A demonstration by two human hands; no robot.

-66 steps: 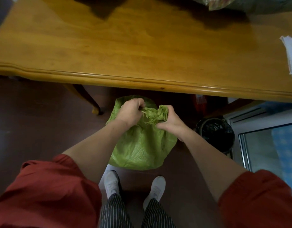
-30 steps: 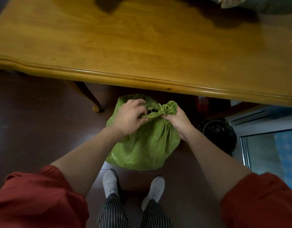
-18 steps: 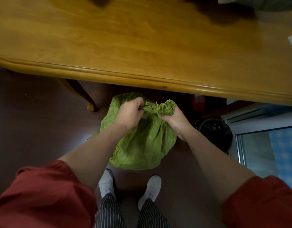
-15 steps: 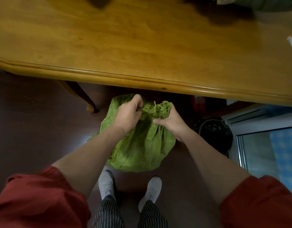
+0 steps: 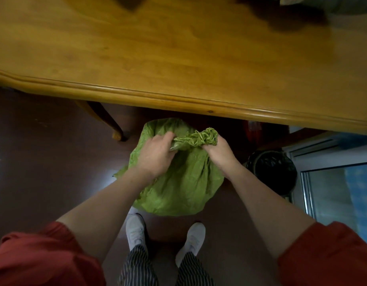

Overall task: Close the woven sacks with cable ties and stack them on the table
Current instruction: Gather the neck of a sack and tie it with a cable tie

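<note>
Crinkled green sack (image 5: 178, 193): right hand (image 5: 218, 152) grips its bunched, frayed neck; left hand (image 5: 155, 156) apparently pinches it.

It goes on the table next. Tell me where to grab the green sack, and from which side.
Grip the bunched neck of the green sack, from above on the near side: the cloth is gathered into a narrow bunch there, the body bulges wide, and the table edge overhangs its far side.

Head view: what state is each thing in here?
green sack: standing on the floor, mouth bunched into a neck, no tie visible.
left hand: grips the neck.
right hand: grips the bunched mouth.
bin: open, lined with a black bag.
</note>
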